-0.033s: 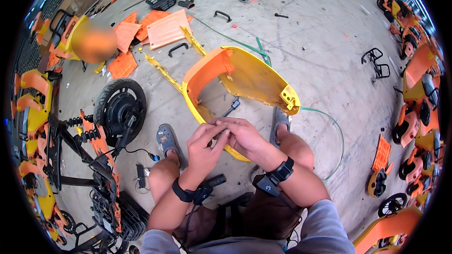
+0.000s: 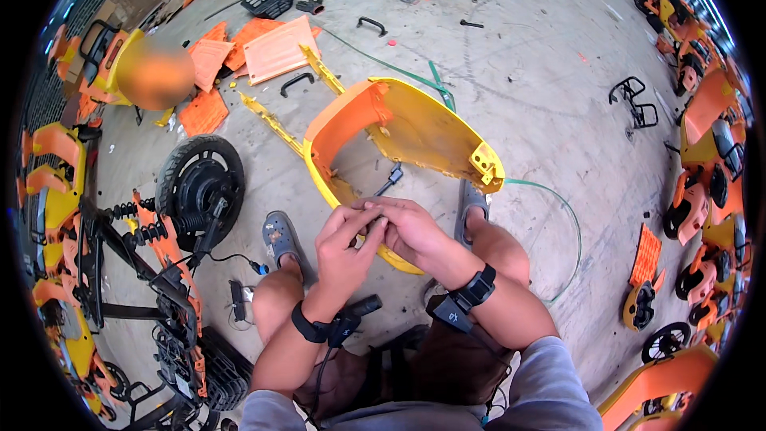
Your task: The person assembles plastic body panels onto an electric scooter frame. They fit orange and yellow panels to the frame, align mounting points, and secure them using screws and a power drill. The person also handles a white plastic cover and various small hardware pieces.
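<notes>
My left hand [image 2: 345,241] and my right hand [image 2: 410,231] meet in front of me, over the near rim of a yellow and orange plastic body shell [image 2: 435,129]. Both have their fingers bent and pressed together at the tips. Whatever lies between them is hidden; only a dark spot shows there. The curved shell rests on the concrete floor, with two long yellow prongs [image 2: 271,122] reaching toward the far left. Just beyond my fingertips, a slim dark object with a blue-grey end [image 2: 389,179] lies on the floor within the shell's curve.
At left stands a stripped scooter frame [image 2: 132,311] with a black wheel [image 2: 202,183]. Orange panels [image 2: 281,51] lie beyond the prongs. A green strap [image 2: 576,231] curls across the floor at right. Scooters [image 2: 702,168] line the right side; a black metal rack [image 2: 635,104] lies nearby.
The view has shifted very slightly, so the floor things appear a little further left. My hands keep the same pose, fingertips together.
</notes>
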Available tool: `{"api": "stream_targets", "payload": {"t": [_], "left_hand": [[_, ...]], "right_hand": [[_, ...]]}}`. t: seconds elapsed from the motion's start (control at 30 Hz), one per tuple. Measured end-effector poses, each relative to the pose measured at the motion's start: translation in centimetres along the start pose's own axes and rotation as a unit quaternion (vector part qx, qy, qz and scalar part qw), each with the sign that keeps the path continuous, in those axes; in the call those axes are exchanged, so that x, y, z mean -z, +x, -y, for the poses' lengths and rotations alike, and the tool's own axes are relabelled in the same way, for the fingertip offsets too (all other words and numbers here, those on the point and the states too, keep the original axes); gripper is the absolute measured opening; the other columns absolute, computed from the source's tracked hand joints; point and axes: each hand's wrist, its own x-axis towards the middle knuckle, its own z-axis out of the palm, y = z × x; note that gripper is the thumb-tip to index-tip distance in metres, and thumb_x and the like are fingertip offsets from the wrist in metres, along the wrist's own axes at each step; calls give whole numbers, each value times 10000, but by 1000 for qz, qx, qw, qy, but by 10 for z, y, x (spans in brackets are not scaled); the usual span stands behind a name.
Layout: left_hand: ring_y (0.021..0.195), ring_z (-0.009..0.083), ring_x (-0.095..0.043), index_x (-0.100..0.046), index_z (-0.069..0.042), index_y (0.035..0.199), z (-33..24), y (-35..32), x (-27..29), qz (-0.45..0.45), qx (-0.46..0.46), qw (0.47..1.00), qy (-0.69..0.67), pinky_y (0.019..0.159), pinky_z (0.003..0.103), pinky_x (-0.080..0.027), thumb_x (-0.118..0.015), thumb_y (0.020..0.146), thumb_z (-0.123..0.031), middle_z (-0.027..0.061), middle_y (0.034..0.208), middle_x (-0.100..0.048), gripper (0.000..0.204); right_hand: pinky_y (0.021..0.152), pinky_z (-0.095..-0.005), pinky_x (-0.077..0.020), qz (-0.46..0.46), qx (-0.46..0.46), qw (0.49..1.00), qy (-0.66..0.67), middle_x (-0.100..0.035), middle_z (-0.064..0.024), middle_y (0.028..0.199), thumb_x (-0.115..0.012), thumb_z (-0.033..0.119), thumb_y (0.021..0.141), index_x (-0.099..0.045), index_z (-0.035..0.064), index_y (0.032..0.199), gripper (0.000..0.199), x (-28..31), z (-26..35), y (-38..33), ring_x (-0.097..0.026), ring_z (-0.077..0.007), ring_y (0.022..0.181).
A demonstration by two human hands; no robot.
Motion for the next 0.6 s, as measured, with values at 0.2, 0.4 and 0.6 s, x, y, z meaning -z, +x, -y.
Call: {"api": "stream_targets", "payload": {"t": [0.2, 0.4, 0.6], "left_hand": [[607, 52, -455, -704, -12, 1031, 1, -3, -16, -1, -19, 1000, -19, 493, 196, -348, -744, 765, 15, 14, 773, -521, 271], [547, 69, -451, -697, 16, 919, -7, -1, -8, 1, 10, 999, -31, 482, 218, -345, -724, 790, 3, 24, 667, -528, 133], [533, 65, -444, -695, 24, 909, -4, -2, -3, 6, 39, 999, -29, 482, 217, -342, -708, 809, -14, 16, 653, -541, 107]], "right_hand": [[716, -270, -505, -1, 15, 1000, 5, -635, -84, 888, -552, 109, 948, -591, -63, 1157, 273, 2, 13, -7, -602, -147, 785], [477, -207, -307, -28, 73, 997, 6, -585, -37, 861, -628, 170, 924, -599, -29, 1114, 276, 10, 25, -11, -424, -38, 542], [422, -193, -276, -103, 123, 987, -10, -586, -58, 937, -651, 180, 911, -572, -31, 1133, 316, 28, 29, -4, -376, -29, 469]]}}
